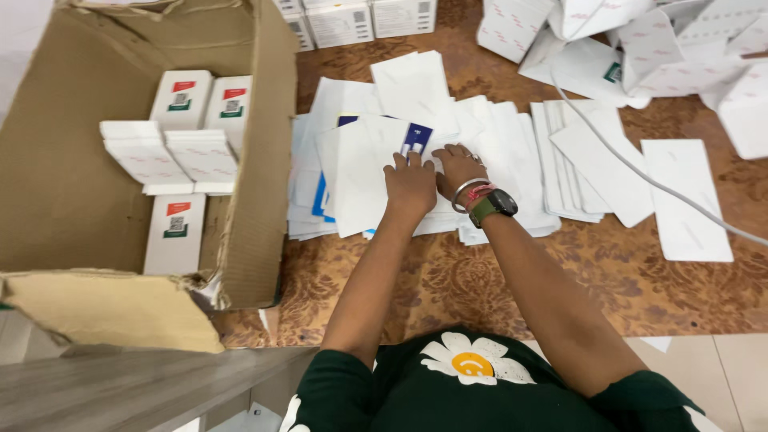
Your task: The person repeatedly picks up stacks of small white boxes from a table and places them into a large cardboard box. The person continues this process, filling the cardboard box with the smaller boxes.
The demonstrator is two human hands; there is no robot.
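Note:
Both my hands rest on a spread of flat white unfolded cartons (360, 172) lying on a brown patterned surface. My left hand (410, 182) lies palm down on the sheets, fingers apart, fingertips near a small blue-and-white printed flap (416, 138). Close beside it, my right hand (458, 166) presses on the same pile; its wrist carries a bangle and a dark watch with a green strap (494, 205). Neither hand visibly lifts a sheet.
A large open cardboard box (260, 200) at the left holds several small white boxes (180, 100). More flat white sheets (688, 200) lie to the right, a grey cable (640, 172) crossing them. Assembled white cartons (664, 48) are heaped at the top right.

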